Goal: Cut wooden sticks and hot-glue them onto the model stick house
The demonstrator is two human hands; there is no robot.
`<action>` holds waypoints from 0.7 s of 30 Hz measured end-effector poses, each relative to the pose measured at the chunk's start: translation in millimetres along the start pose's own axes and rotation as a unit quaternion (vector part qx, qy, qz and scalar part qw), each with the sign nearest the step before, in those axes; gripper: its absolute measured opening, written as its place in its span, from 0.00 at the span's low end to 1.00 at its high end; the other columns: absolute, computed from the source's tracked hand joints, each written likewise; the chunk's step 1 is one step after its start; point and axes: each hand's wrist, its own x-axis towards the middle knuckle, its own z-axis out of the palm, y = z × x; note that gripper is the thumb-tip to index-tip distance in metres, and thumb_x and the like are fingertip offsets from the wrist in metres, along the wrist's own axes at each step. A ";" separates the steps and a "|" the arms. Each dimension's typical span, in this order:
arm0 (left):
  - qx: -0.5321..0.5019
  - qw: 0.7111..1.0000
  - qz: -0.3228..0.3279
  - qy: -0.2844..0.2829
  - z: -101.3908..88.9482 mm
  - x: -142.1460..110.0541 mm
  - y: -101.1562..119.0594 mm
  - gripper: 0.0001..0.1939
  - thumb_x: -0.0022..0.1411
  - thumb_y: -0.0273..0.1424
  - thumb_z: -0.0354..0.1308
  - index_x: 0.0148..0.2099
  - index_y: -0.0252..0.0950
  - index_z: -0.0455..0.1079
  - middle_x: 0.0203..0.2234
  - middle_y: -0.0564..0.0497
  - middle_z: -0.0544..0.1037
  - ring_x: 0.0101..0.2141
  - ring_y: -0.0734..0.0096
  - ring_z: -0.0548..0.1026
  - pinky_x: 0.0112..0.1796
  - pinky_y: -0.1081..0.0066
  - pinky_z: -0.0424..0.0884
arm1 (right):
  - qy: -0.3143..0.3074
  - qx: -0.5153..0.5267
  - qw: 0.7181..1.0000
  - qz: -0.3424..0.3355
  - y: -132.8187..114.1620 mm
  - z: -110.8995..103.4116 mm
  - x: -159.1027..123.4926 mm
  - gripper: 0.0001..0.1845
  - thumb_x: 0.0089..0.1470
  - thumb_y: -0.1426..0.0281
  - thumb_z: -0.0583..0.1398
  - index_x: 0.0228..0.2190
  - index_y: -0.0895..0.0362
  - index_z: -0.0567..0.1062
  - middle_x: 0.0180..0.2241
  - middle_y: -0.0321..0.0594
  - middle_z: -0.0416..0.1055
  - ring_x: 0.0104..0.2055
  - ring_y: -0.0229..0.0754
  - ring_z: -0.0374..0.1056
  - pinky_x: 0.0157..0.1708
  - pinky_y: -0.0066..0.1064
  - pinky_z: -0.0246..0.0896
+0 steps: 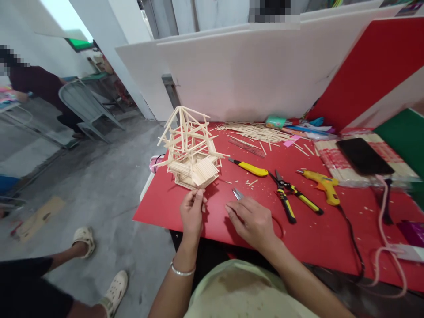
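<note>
A small house-like model made of thin wooden sticks stands on the red tabletop, its roof frame open and a slatted panel at its front. Just in front of its lower edge is my left hand, thumb and fingers pinched together. Whatever is between those fingertips is too small to make out, and I cannot tell whether they touch the model. To the right, my right hand is low over the table with its fingers curled in. Scissors lie partly hidden under it, blades poking out past the knuckles.
Beyond my hands lie a yellow cutter knife, yellow-black pruning shears and a yellow glue gun with its cord. Loose sticks pile at the back. A phone rests on packed sticks. Another person sits far left.
</note>
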 end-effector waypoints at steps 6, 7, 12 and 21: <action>-0.002 1.000 -0.010 0.000 6.6 -5.6 -1.4 0.17 0.61 0.41 0.62 0.28 0.33 0.72 0.18 0.56 0.68 0.18 0.82 0.62 0.21 0.79 0.60 | -0.039 -0.020 0.999 -0.005 3.9 -1.5 -4.2 0.07 0.62 0.70 0.59 0.37 0.56 0.78 0.30 0.38 0.75 0.34 0.38 0.69 0.34 0.30 0.59; 0.012 1.000 -0.003 -0.002 7.5 -5.8 -2.7 0.16 0.60 0.40 0.63 0.28 0.33 0.73 0.18 0.57 0.67 0.19 0.82 0.63 0.22 0.79 0.61 | -0.057 -0.028 0.998 -0.003 4.5 -2.5 -4.9 0.08 0.62 0.69 0.58 0.37 0.56 0.78 0.29 0.38 0.75 0.33 0.38 0.69 0.33 0.30 0.58; 0.042 0.998 -0.030 -0.036 16.4 -6.8 -11.8 0.15 0.55 0.37 0.68 0.42 0.35 0.76 0.25 0.56 0.74 0.19 0.83 0.64 0.21 0.80 0.62 | -0.178 -0.057 0.981 0.050 11.5 -10.5 -8.6 0.13 0.65 0.67 0.54 0.36 0.54 0.79 0.31 0.38 0.75 0.35 0.38 0.68 0.32 0.30 0.52; 0.047 0.994 -0.064 -0.080 33.7 -13.7 -24.2 0.17 0.58 0.43 0.65 0.40 0.33 0.77 0.19 0.56 0.72 0.17 0.81 0.64 0.20 0.79 0.62 | -0.266 -0.159 0.921 0.236 58.1 -25.9 -2.4 0.16 0.65 0.63 0.51 0.39 0.50 0.78 0.39 0.40 0.77 0.38 0.40 0.71 0.32 0.30 0.49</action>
